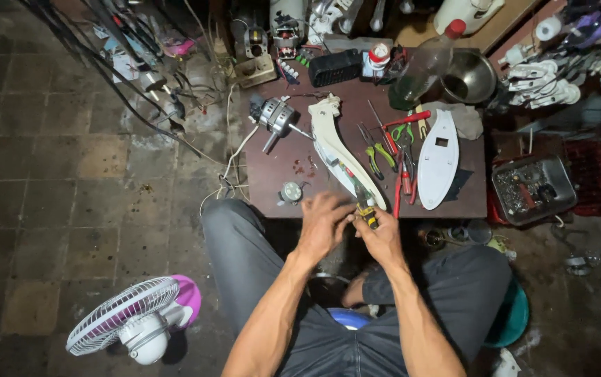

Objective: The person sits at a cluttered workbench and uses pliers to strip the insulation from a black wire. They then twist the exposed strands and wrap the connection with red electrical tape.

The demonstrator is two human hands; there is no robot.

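While both hands meet at worktop (272, 174) edge, left hand (323, 225) and right hand (379, 234) fingers pinch one small yellow part (369, 216); one white fan housing (342, 150) just beyond fingers, one motor (275, 115) farther, two pliers (379, 155) right.

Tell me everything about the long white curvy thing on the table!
The long white curved piece looks like a hard plastic housing shell. It lies flat on the dark brown table, running diagonally from a squarish notched end at the back to a narrower end at the near edge. Its open inside faces up, showing small coloured parts near the near end. There, the left hand and right hand meet over it; the right hand holds a small yellow tool against it.
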